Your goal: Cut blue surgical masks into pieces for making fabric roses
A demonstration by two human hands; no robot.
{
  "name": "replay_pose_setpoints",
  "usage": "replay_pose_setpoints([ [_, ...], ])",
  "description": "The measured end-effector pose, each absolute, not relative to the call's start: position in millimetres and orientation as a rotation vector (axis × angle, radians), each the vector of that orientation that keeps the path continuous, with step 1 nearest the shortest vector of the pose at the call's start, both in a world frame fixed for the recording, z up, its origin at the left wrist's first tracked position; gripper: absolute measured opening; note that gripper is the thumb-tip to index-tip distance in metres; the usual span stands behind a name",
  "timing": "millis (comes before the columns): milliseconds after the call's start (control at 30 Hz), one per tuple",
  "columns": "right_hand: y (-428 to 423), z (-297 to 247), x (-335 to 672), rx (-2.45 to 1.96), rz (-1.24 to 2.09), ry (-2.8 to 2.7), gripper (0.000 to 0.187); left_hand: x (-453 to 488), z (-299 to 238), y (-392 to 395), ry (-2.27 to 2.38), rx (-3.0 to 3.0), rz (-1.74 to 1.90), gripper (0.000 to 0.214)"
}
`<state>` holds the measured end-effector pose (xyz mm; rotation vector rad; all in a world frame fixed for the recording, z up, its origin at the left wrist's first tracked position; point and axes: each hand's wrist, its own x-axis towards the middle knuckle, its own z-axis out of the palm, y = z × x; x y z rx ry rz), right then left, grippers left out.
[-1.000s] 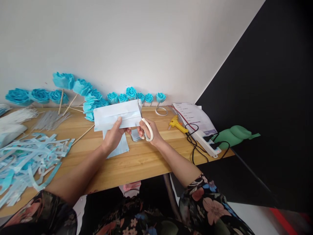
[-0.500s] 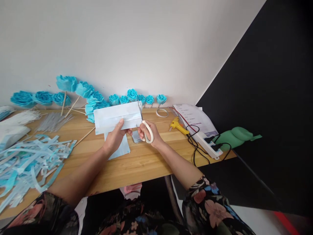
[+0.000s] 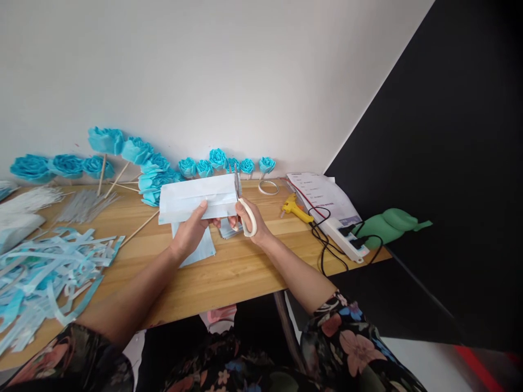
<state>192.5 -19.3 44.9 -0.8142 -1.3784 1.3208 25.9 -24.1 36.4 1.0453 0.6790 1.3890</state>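
My left hand (image 3: 191,226) is closed on a pale blue disposable face mask (image 3: 192,193), thumb on top and fingers beneath. The mask is held level above the table. My right hand (image 3: 253,223) grips white-handled scissors (image 3: 249,218), with fingers through the loops. Their blades run along the mask's right end, tips pointing to the wall, and a narrow strip of the edge shows beyond them. Beneath my hands lie a flat light blue sheet (image 3: 200,250) and a small stack of folded pieces (image 3: 229,228), partly hidden.
Several blue fabric roses (image 3: 105,140) on sticks line the wall. Cut strips (image 3: 53,272) and thin grey wires (image 3: 85,206) lie left. To the right are a tape ring (image 3: 268,188), yellow glue gun (image 3: 296,208), papers (image 3: 322,196), power strip (image 3: 347,239) with cables, and green object (image 3: 386,226).
The view has shifted slightly. The mask is tilted a little differently, and the scissor blades sit along its right end, with their tips a bit further apart. Both hands keep their hold.
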Motion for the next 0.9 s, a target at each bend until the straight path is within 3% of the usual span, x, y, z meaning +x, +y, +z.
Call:
replay_pose_setpoints([
  [900,-13.2,34.5,191.5,-0.817,1.328,-1.263,0.054,24.4,31.4,-21.8,0.712,1.042,1.371,0.035],
])
